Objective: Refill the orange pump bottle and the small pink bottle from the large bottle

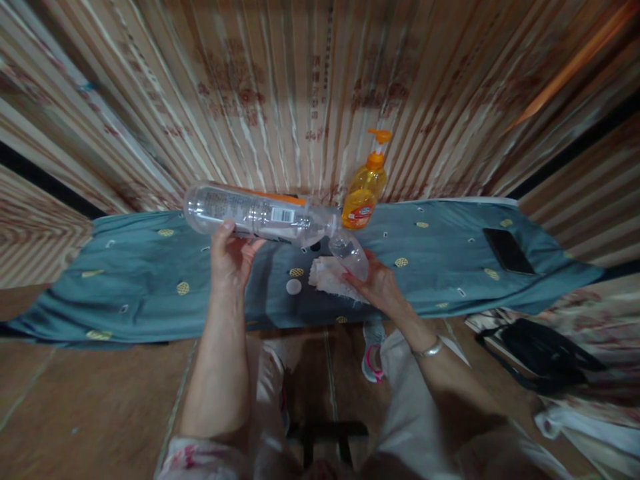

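My left hand (229, 257) grips a large clear plastic bottle (250, 213) with an orange-edged label, held on its side above the cloth. Its mouth points right and meets the top of a small clear bottle (350, 255), which my right hand (377, 287) holds tilted. Under my right hand lies a crumpled white cloth (327, 275). A small white cap (293, 287) rests on the blue-grey patterned cloth (150, 280) between my hands.
An orange pump bottle of yellow liquid (365, 190) stands behind the bottles, against a striped wall. A black phone (507, 251) lies on the cloth at the right. A black bag (543, 353) sits on the floor at lower right.
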{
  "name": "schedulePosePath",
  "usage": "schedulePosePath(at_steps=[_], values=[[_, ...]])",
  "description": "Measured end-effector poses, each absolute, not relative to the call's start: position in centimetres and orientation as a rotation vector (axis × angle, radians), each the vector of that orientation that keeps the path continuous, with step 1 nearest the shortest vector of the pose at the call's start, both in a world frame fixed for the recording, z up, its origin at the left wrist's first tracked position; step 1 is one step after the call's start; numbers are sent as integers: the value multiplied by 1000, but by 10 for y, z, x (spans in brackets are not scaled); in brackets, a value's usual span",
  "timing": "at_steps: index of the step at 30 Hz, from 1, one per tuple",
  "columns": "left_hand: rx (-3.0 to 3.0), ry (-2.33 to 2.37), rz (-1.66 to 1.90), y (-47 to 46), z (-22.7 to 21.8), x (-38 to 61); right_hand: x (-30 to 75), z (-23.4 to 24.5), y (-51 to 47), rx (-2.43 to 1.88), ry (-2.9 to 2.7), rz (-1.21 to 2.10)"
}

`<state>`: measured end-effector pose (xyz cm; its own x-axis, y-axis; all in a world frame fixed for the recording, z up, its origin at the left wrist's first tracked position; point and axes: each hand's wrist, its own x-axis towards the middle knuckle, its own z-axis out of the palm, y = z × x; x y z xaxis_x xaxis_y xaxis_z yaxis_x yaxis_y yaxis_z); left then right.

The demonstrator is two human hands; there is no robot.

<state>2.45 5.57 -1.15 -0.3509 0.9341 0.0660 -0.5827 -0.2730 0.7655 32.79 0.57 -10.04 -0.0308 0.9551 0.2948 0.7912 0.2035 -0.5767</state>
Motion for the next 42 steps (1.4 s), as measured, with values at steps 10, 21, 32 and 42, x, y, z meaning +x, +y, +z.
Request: schedulePosePath(at_steps=[10,21,32,42], values=[[672,787,1813,55,-11,26,327,-100,5,-1642,-1853,306],[647,789,1831,54,-9,28,329,-102,6,-1652,-1852,331],[607,779,1804,52,-7,27,329,-100,5,-1653,-1844,362],[665,808,1800,54,-13,24,331,-102,6,-1656,-1853,333]])
